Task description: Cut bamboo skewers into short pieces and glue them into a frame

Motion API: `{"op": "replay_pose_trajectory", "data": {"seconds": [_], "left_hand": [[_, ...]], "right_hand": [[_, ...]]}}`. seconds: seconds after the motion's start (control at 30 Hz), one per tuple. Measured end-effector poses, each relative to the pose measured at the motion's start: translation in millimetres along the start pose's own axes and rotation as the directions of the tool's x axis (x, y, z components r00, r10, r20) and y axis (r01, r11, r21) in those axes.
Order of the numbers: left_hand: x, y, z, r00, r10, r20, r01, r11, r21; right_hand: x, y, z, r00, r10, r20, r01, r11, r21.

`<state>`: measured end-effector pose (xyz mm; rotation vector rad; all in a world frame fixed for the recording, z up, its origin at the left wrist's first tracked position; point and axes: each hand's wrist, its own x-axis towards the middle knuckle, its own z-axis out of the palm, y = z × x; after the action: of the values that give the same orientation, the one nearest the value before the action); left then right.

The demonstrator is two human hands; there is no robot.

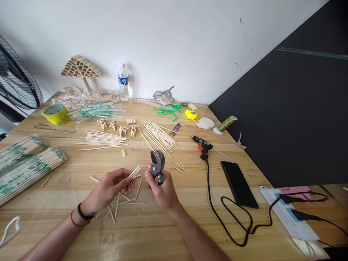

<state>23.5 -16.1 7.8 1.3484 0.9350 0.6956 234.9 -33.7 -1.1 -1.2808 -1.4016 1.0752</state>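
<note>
The step in hand appears to be gathering and evening up short lengths, with the cutting tool kept ready. The left hand (115,183) has its fingers pinched closed around a small bunch of short, pale wooden sticks (135,172), their ends pointing far and right. The right hand (164,190) wraps its fingers about a dark grey metal hand cutter (157,163), its index finger stretched left towards those ends; whether it touches them I cannot tell. The next move probably calls for keeping the bunch level and the cutter's blade clear of the fingertips.

Beneath and near the left hand, loose cut pale pieces (116,208) lie crossed on the light wooden worktop (136,235), where they could snag or mix with the held ones. Beyond the hands are a left pile of long thin sticks (102,139), a right pile of long thin sticks (160,136) and small stick-built blocks (123,130). To the right, a black glue gun with an orange trigger (202,145) trails a black cable (208,195) beside a black phone (239,184), well apart from the cutter.
</note>
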Motion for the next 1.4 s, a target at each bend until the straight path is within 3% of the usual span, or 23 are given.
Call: {"op": "replay_pose_trajectory", "data": {"seconds": [0.5, 0.7, 0.97, 1.13, 1.27, 1.33, 1.4], "left_hand": [[-2, 1, -1.0, 1.0, -0.024, -0.01, 0.024, 0.999, 0.03], [-4, 2, 1.2, 0.996, -0.085, -0.002, 0.085, 0.996, 0.023], [-7, 3, 3.2, 0.993, -0.094, -0.064, 0.104, 0.981, 0.163], [-7, 1, 4.4, 0.994, -0.007, -0.107, 0.039, 0.953, 0.299], [-4, 3, -7.9, 0.997, 0.042, -0.068, -0.014, 0.929, 0.369], [-1, 5, -23.2, 0.985, 0.095, -0.142, -0.022, 0.896, 0.443], [0, 6, -44.0, 0.948, 0.156, -0.277, 0.021, 0.838, 0.545]], "right_hand": [[0, 1, 0, 1.0, -0.011, -0.021, 0.011, 1.0, -0.019], [0, -1, 0, 1.0, -0.017, -0.009, 0.017, 1.0, -0.024], [-1, 1, 1, 0.999, -0.053, -0.015, 0.052, 0.998, -0.04], [0, 3, 3, 0.998, -0.064, -0.009, 0.064, 0.998, 0.0], [1, 0, 0, 0.999, -0.047, -0.011, 0.047, 0.999, 0.002], [2, -1, -3, 0.999, -0.04, -0.013, 0.04, 0.999, 0.006], [2, -2, -5, 1.0, -0.03, 0.001, 0.03, 0.999, 0.013]]}}
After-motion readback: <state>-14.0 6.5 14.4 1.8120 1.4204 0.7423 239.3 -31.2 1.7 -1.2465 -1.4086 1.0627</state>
